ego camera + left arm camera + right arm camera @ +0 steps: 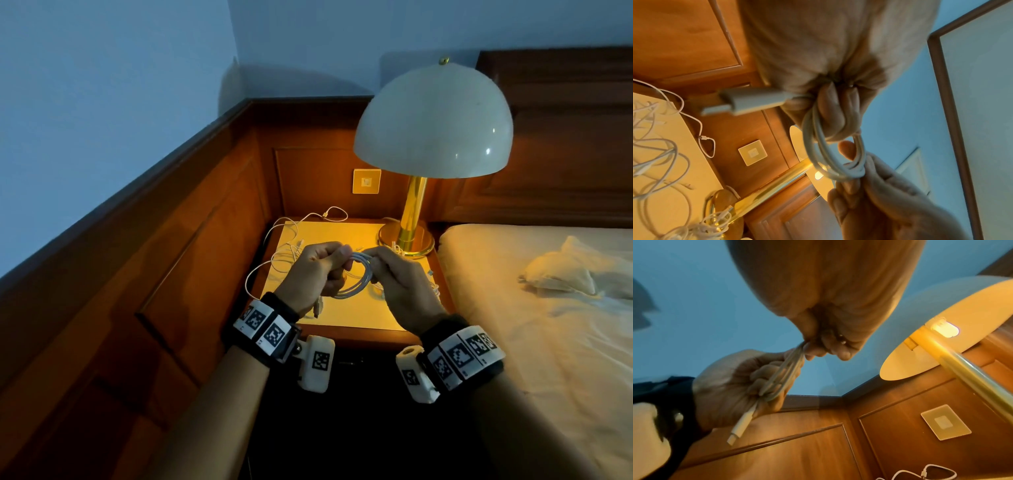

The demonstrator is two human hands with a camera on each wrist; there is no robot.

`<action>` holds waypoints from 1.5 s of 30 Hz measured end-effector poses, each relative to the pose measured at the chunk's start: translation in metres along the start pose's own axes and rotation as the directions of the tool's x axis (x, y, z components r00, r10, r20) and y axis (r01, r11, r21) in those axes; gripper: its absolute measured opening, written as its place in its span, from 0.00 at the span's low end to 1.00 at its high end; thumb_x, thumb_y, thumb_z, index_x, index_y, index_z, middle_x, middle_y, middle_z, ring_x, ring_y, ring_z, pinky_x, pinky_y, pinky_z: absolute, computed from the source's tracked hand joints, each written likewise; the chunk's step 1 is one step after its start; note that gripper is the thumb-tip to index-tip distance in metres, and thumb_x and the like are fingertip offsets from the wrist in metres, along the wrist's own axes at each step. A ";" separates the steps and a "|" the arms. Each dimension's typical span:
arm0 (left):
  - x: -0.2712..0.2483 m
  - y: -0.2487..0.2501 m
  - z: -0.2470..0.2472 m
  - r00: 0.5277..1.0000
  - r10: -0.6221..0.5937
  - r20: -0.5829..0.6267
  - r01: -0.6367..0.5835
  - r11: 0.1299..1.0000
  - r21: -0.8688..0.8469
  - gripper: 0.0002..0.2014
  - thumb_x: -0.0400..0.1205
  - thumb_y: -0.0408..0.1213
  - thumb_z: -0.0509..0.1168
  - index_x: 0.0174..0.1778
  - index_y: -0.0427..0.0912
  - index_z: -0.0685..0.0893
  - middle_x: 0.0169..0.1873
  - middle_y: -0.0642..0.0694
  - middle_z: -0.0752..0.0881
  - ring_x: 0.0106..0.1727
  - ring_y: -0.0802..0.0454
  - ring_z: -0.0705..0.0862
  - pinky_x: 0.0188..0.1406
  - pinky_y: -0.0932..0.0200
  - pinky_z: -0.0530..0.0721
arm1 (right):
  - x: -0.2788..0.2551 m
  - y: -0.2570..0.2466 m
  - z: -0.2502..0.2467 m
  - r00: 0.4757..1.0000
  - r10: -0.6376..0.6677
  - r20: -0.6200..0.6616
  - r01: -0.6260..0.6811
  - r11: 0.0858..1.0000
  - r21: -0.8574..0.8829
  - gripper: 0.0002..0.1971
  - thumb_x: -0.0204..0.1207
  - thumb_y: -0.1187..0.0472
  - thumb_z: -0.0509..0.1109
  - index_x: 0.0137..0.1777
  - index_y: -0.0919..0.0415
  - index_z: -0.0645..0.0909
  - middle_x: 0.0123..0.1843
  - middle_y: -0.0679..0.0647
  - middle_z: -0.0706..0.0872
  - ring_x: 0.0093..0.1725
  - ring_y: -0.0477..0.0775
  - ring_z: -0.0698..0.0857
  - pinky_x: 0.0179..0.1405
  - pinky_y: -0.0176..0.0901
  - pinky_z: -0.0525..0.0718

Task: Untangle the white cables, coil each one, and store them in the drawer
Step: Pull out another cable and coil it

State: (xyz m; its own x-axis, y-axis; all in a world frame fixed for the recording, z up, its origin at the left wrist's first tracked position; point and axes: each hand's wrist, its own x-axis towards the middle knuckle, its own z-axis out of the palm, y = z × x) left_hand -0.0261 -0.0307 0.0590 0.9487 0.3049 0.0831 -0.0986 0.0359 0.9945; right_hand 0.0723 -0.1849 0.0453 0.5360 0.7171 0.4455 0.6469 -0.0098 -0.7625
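Observation:
A white cable coil (356, 277) hangs above the nightstand (356, 311), held between both hands. My left hand (317, 270) grips one side of the loops (818, 146), and a USB plug (748, 101) sticks out below its fingers. My right hand (394, 274) pinches the opposite side of the coil (795, 356). A tangle of other thin white cables (286, 255) lies on the nightstand's left part and trails over its left and back edges. More loose cable (713, 225) is bunched at the lamp base. No drawer front shows in any view.
A brass lamp (416, 212) with a white dome shade (433, 123) stands at the nightstand's back right. A wall switch plate (366, 181) sits on the wood panelling behind. A bed (548, 325) borders the right side. Wood panelling closes the left.

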 end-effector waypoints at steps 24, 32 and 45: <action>0.001 0.023 0.015 0.990 0.072 -0.123 -0.038 0.966 0.254 0.17 0.90 0.34 0.60 0.40 0.23 0.78 0.25 0.41 0.64 0.23 0.52 0.61 0.21 0.62 0.63 | 0.004 -0.018 -0.012 0.888 0.428 0.168 -0.416 0.591 0.691 0.15 0.77 0.74 0.59 0.55 0.78 0.85 0.51 0.72 0.87 0.52 0.65 0.85 0.54 0.57 0.82; 0.010 0.014 0.022 0.962 -0.028 -0.270 0.087 0.974 0.207 0.13 0.88 0.35 0.64 0.37 0.38 0.83 0.26 0.41 0.72 0.25 0.47 0.71 0.22 0.63 0.74 | -0.003 -0.014 0.009 0.976 0.215 0.028 -0.217 0.963 0.157 0.18 0.82 0.45 0.68 0.45 0.62 0.81 0.38 0.61 0.85 0.39 0.63 0.84 0.44 0.65 0.85; -0.004 0.016 0.033 0.992 -0.034 -0.123 0.051 0.990 0.132 0.17 0.92 0.39 0.57 0.51 0.28 0.84 0.33 0.45 0.83 0.31 0.52 0.81 0.33 0.56 0.78 | 0.001 -0.004 0.015 0.990 -0.002 -0.138 -0.039 0.955 -0.294 0.12 0.89 0.57 0.53 0.53 0.62 0.75 0.34 0.46 0.82 0.27 0.45 0.80 0.24 0.39 0.76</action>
State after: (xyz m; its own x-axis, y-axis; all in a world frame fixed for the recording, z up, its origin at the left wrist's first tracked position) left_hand -0.0213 -0.0625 0.0764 0.9076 0.4178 0.0404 -0.0101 -0.0743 0.9972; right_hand 0.0623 -0.1734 0.0418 0.6045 0.6143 0.5072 0.7562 -0.2424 -0.6078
